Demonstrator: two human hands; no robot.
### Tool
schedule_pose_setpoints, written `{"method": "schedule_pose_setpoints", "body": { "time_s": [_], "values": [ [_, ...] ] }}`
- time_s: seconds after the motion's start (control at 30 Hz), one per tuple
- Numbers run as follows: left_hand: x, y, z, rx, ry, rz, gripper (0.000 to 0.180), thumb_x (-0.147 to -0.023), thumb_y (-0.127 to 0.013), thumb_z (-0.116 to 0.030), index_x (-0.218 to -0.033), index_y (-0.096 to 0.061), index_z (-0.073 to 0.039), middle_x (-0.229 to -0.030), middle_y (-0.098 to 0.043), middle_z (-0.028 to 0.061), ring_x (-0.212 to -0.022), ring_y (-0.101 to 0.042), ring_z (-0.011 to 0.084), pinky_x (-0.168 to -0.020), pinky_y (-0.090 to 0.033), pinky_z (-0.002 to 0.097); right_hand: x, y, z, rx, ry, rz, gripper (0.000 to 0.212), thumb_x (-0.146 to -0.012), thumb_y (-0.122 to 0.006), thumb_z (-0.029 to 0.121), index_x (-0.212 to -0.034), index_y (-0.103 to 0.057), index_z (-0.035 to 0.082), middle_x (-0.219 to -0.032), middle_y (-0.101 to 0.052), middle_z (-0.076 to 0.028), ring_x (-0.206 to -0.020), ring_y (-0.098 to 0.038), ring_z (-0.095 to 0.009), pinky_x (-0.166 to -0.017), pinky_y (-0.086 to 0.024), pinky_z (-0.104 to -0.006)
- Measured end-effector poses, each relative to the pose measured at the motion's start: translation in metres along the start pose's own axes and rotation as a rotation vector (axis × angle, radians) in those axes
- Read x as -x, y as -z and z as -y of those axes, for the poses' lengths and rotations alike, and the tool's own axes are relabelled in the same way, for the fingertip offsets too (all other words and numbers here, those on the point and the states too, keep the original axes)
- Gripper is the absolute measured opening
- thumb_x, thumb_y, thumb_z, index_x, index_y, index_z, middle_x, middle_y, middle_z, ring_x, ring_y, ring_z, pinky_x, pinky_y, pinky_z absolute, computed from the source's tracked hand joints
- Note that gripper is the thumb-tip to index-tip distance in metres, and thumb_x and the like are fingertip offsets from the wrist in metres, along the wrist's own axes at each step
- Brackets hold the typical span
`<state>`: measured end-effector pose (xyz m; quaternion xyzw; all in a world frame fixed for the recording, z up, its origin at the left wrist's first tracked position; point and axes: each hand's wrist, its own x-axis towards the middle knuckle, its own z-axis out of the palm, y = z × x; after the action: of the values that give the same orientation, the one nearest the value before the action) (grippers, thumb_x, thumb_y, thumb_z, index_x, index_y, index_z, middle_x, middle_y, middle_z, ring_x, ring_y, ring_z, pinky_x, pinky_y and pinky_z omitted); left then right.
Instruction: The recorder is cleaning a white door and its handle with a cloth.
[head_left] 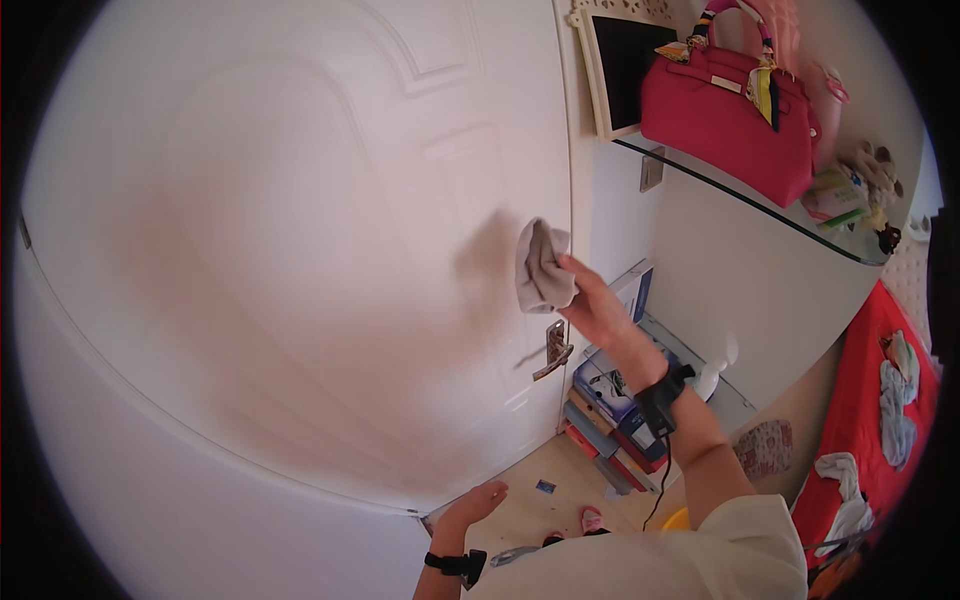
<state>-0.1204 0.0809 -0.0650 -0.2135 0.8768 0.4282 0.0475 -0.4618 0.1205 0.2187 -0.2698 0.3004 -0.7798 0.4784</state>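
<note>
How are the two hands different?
The right hand grips a grey cloth; the left hand looks empty. The right hand is raised, higher in the picture than the door handle; the left hand is down low. Both hands have a black strap at the wrist.

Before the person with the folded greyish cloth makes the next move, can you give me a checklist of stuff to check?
1. Right hand has the folded greyish fabric cloth in its grip: ok.
2. Cloth spread flat: not ok, it is bunched up.
3. Cloth touching the white panelled door: cannot tell, though a shadow falls on the door beside it.
4. Cloth clear of the shiny metal lever handle: ok, the handle is just below.
5. Left hand free: ok, it looks empty, down by the door's lower edge.
6. Bright pink handbag away from both hands: ok, it is up high on the right.
</note>
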Motion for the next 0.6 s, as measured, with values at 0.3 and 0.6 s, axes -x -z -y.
{"method": "schedule_pose_setpoints", "body": {
  "time_s": [0.3,0.6],
  "values": [
    [0.111,-0.035,0.069,0.016,0.358,-0.111,0.034,-0.096,-0.053,-0.03,-0.117,-0.062,-0.005,-0.116,-0.065,0.0173,-0.11,-0.06,0.0351,-0.093,-0.049,0.0407,-0.051,-0.06,0.072,0.834,0.55,-0.193,0.041,-0.084,-0.055,-0.007,-0.119,-0.067,0.009,-0.119,-0.06,-0.011,-0.099,-0.064,-0.017,-0.074,-0.055,-0.0281],
    [0.187,-0.105,0.112,0.146,0.744,-0.266,0.035,-0.094,-0.054,-0.036,-0.116,-0.064,-0.01,-0.116,-0.066,0.0161,-0.112,-0.061,0.0334,-0.095,-0.049,0.0406,-0.123,-0.134,0.015,1.556,1.495,-0.469,0.045,-0.079,-0.057,-0.007,-0.124,-0.056,-0.009,-0.127,-0.05,-0.033,-0.107,-0.051,-0.045,-0.093,-0.047,-0.0452]
  ]
}}
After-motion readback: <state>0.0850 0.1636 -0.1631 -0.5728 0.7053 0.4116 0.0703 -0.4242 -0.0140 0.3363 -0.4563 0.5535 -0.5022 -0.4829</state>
